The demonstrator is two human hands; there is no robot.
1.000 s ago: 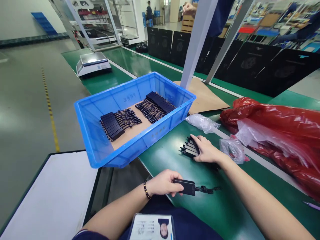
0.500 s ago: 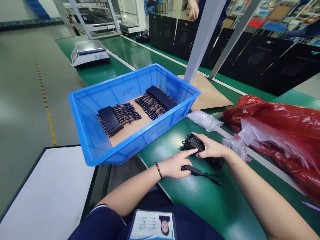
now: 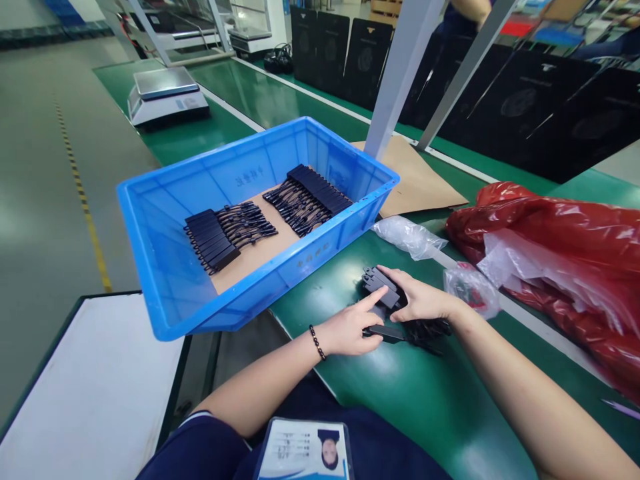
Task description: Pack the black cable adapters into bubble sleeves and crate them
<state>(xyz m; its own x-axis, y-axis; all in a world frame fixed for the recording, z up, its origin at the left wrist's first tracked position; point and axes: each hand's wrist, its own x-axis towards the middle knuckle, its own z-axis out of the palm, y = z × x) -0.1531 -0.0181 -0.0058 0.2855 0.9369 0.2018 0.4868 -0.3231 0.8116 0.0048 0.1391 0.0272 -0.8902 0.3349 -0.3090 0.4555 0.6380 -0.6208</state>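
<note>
My right hand [image 3: 419, 297] curls around a bunch of flat black blocks with short cables [image 3: 381, 291], thumb on the near side and fingers on the far side. My left hand [image 3: 354, 329] holds one more black block [image 3: 391, 332] between its thumb and lower fingers, close below the bunch. The left index finger reaches out onto the tops of the bunched blocks. Black cables [image 3: 425, 332] trail out under my right wrist. Beyond the hands, a blue bin [image 3: 260, 293] holds two rows of similar black blocks [image 3: 213, 240] on a brown cardboard sheet [image 3: 227, 281].
Clear plastic bags [image 3: 410, 238] and a red plastic bag [image 3: 560, 233] lie on the green table at right. A grey post [image 3: 400, 80] rises behind the bin beside brown cardboard [image 3: 417, 180]. A scale [image 3: 167, 100] stands at far left; a co-worker's arm [image 3: 473, 9] shows behind black panels.
The bunched blocks have tilted so their tops show more. The block in my left hand has moved in closer to the bunch. The co-worker's arm has shifted right.
</note>
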